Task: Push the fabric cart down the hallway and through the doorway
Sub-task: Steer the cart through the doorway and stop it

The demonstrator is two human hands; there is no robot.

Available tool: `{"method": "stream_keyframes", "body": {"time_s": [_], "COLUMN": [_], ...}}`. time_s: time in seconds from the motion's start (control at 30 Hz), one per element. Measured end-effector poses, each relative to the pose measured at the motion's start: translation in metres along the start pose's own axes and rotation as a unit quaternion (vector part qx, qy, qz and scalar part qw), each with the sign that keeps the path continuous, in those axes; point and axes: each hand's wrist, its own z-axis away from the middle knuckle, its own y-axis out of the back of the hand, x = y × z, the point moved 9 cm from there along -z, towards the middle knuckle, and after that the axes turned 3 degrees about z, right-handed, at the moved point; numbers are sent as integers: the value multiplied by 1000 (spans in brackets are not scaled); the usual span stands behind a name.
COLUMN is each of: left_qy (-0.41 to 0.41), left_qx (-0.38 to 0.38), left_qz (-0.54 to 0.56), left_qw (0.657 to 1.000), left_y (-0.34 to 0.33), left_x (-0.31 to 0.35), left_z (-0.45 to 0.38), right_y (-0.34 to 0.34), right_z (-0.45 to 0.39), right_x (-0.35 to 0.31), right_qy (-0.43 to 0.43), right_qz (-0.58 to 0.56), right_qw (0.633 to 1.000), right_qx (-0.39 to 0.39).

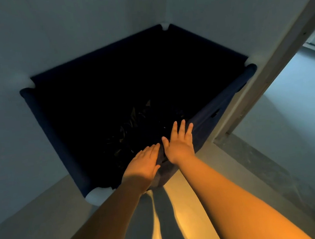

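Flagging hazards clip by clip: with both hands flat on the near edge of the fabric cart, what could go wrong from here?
1. The cart's right corner sits by the door frame; it may snag there.
2. The left hand and right hand press soft, sagging fabric, not a rigid bar, so steering may be weak.
3. The dark interior hides the load.

Dark navy fabric cart (56, 130) with white corner joints (96, 196), glossy black plastic (132, 126) beyond the fingertips
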Motion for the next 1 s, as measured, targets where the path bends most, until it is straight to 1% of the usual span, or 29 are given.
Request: {"method": "stream_keyframes", "body": {"time_s": [0.07,0.2,0.27,0.33,0.47,0.53,0.63,0.73,0.8,0.93,1.0], "left_qy": [18,36,61,101,192,237,263,278,304,330,338], "left_qx": [-2,23,33,27,11,11,36,56,68,54,29], "left_qz": [-5,-45,-43,-26,-27,-15,-6,0,31,51,40], "left_qw": [1000,998,997,994,981,971,964,959,950,941,940], "left_y": [-1,3,6,5,1,2,7,14,16,8,4], "left_x": [-3,0,-1,-4,-10,-13,-17,-26,-34,-41,-45], "left_z": [1,2,3,4,14,27,57,86,98,102,101], "right_y": [-2,2,5,6,4,5,6,7,7,6,6], "right_z": [0,-1,1,2,1,-2,-5,-7,-7,-7,-9], "right_x": [-1,-4,-4,-2,4,8,9,7,4,0,1], "right_qy": [4,44,90,150,268,298,325,327,326,339,348], "right_qz": [12,28,29,56,118,120,127,104,87,72,64], "right_qw": [1000,999,995,987,955,944,931,931,931,927,924], "right_qx": [-14,3,16,10,-43,-75,-106,-126,-137,-147,-148]}}
